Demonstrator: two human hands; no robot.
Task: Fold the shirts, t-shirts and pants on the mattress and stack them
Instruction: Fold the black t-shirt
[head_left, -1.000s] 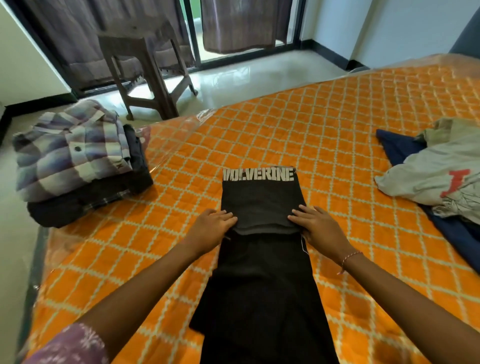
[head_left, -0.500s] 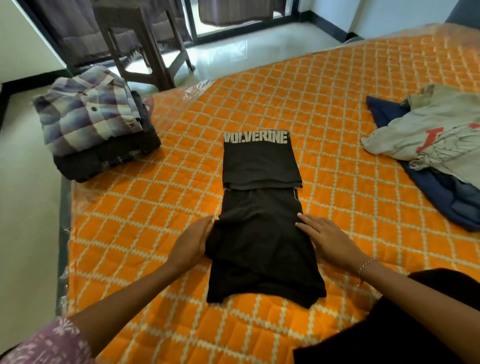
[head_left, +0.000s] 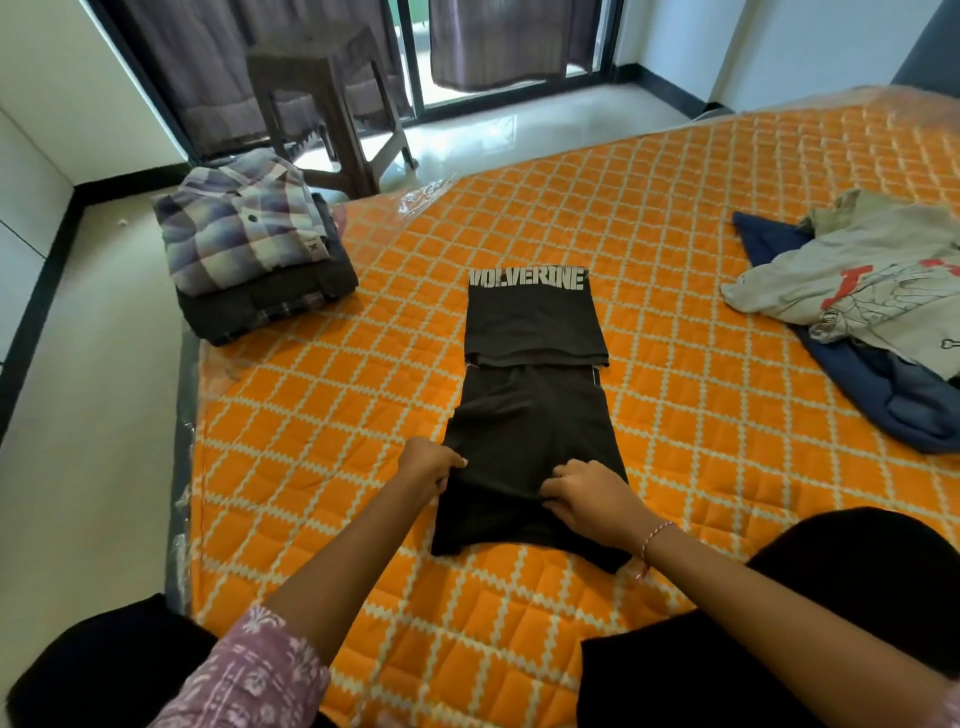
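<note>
Head view: left hand (head_left: 428, 464) and right hand (head_left: 589, 496) both pinching black "WOLVERINE" t-shirt (head_left: 535, 415).

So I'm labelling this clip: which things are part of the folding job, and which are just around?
Job: black t-shirt, both hands gripping it (left hand, right hand); folded stack; unfolded pile; mattress.
Around: chair, curtains.

A bedroom in a home: an orange quilted mattress (head_left: 675, 218) carrying folded and loose clothes, a polished tiled floor (head_left: 93, 415), curtains (head_left: 498, 41) over a sliding glass door, and a wooden chair (head_left: 322, 104) beyond the mattress's far-left corner.
</note>
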